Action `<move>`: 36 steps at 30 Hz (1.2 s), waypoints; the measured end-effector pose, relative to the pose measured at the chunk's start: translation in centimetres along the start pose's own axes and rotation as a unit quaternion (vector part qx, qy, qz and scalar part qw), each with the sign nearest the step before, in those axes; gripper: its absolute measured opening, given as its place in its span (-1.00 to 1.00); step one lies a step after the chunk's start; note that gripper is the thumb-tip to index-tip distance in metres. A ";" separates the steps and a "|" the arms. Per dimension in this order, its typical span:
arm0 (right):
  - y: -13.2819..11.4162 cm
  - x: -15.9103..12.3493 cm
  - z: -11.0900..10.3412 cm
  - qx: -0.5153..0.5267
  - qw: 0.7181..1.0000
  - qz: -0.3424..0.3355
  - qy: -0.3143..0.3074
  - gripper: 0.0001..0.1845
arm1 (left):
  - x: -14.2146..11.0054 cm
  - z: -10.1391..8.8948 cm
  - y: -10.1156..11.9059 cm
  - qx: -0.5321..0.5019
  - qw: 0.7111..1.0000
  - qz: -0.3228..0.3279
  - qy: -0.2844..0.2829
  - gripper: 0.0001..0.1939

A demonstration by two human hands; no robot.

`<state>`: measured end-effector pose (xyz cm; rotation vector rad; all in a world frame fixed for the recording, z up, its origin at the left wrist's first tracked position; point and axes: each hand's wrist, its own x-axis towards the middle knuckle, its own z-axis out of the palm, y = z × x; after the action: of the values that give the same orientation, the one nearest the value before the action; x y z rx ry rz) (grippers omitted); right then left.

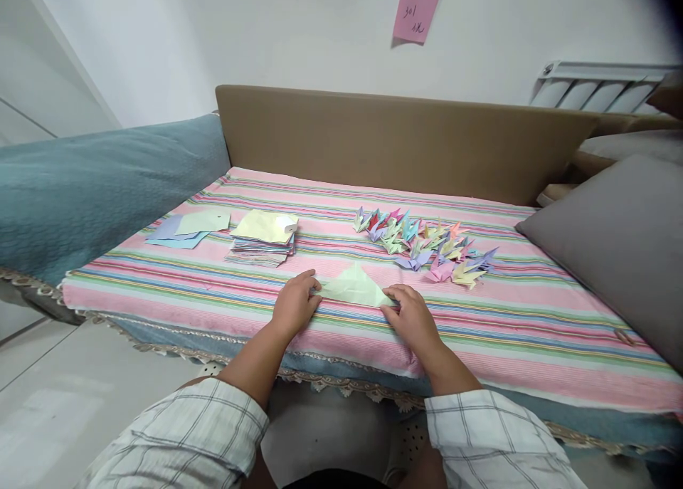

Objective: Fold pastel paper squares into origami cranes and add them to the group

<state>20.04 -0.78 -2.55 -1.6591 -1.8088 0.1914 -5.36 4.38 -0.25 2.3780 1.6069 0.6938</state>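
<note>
A pale green sheet of paper (pixel 353 287), folded into a triangle with its point away from me, lies on the striped cloth (pixel 341 339). My left hand (pixel 297 301) pinches its left corner between thumb and fingers. At the right corner, my right hand (pixel 412 314) grips the paper the same way. Beyond my right hand sits a group of folded paper cranes (pixel 421 243) in several colours. A thick stack of square paper (pixel 261 241), yellow on top, stands beyond my left hand.
Loose green, lilac and blue sheets (pixel 189 227) lie farther left. A blue-covered armrest (pixel 117 176) bounds the left side, a brown backrest (pixel 395 144) the far side. One grey cushion (pixel 613 240) leans at the right, near a small brown object (pixel 623 337).
</note>
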 end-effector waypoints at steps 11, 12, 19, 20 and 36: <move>0.1 -0.4 -0.2 0.050 0.998 -0.023 -0.006 -0.69 | 0.1 -0.3 0.1 -0.007 1.000 -0.004 -0.013 -0.82; 0.1 -0.4 -0.2 0.062 0.998 -0.023 -0.018 -0.69 | 0.0 -0.3 0.1 -0.002 1.000 -0.002 -0.013 -0.80; -0.4 -0.3 -0.5 0.092 0.993 0.012 -0.075 -0.70 | 0.1 0.1 -0.5 0.057 0.998 0.037 -0.006 -0.70; -0.4 -0.3 -0.5 0.090 0.993 0.016 -0.079 -0.71 | 0.1 0.0 -0.4 0.064 0.997 0.045 0.000 -0.69; -0.8 0.1 -0.6 0.090 0.994 0.033 -0.058 -0.71 | -4.4 2.8 5.9 0.125 0.940 0.315 -0.037 -0.86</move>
<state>19.69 -0.98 -1.63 -1.6095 -1.7651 0.4765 -0.48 -1.69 -1.46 3.0977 0.9255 0.5000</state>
